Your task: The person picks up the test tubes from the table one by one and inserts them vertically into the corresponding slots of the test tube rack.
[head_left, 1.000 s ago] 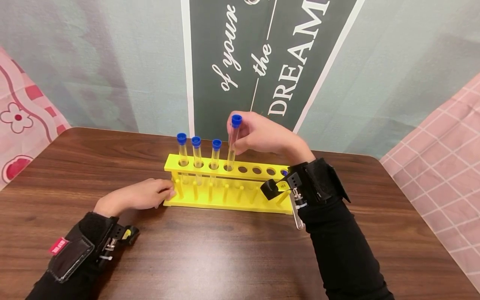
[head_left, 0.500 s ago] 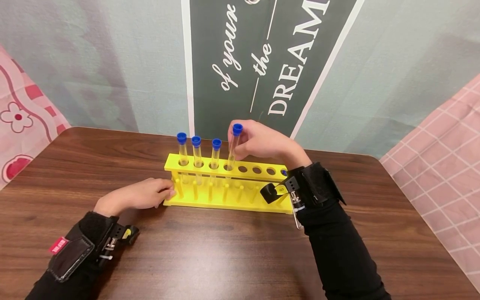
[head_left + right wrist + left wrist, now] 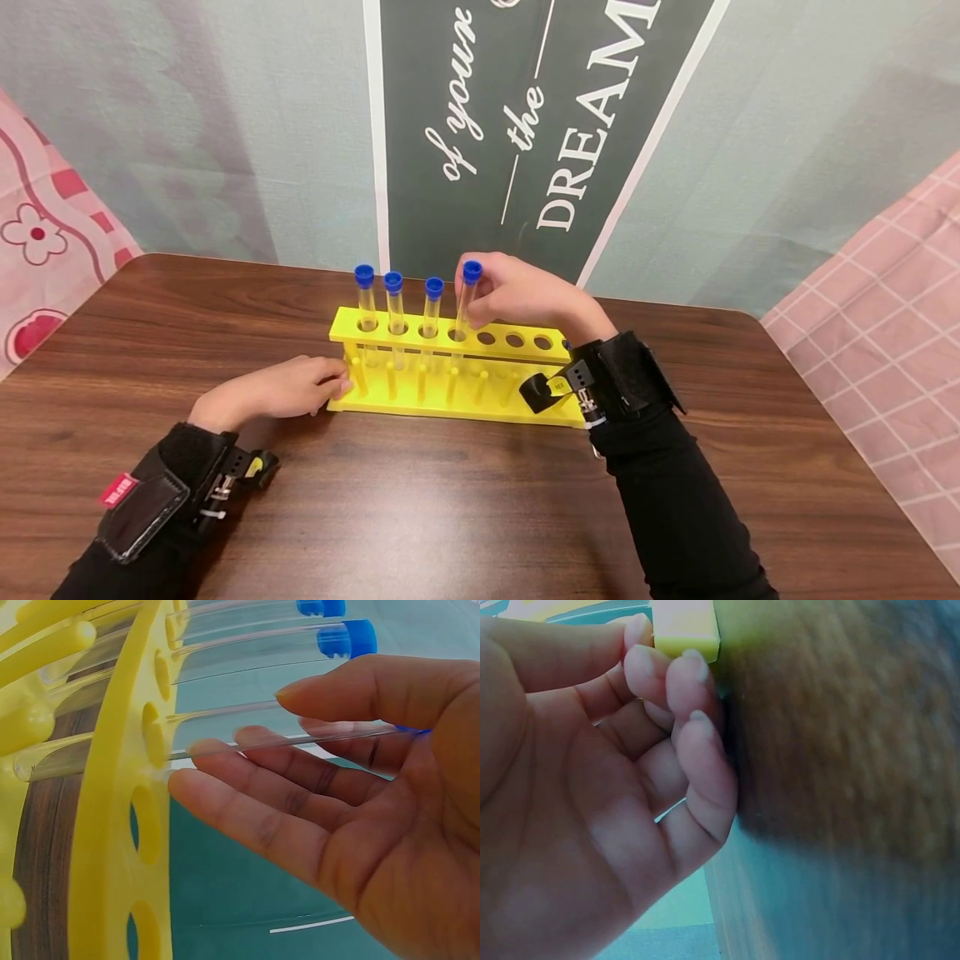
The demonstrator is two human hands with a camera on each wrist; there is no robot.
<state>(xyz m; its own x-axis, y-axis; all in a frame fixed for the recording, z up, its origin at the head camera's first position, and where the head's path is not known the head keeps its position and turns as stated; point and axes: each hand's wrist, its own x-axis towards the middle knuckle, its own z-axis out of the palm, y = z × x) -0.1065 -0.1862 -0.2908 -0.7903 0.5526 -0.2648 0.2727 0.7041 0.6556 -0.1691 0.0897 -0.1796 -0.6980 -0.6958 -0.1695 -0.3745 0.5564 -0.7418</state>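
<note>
A yellow test tube rack [image 3: 465, 408] stands on the table. Three clear test tubes [image 3: 394, 304] with blue caps sit in its left holes. In the fourth hole stands another test tube [image 3: 462, 310], tilted slightly; my right hand [image 3: 528, 292] holds it below the cap between thumb and fingers. The right wrist view shows this tube [image 3: 217, 724] passing through the top bar, its lower end beyond the bar, with the thumb above it and the fingers [image 3: 255, 814] beneath. My left hand [image 3: 288, 389] pinches the rack's left end, its fingertips [image 3: 694, 671] at the yellow base corner.
Several holes [image 3: 514, 340] of the rack to the right of the held tube have no tube in them. A bit of blue shows at the rack's right end, mostly hidden by my right wrist. The brown wooden table [image 3: 420, 508] extends in front; a printed cloth [image 3: 300, 125] hangs behind.
My right hand has moved down with the fourth test tube, whose cap now sits lower, nearly level with the other caps. The left hand has stayed at the rack's end.
</note>
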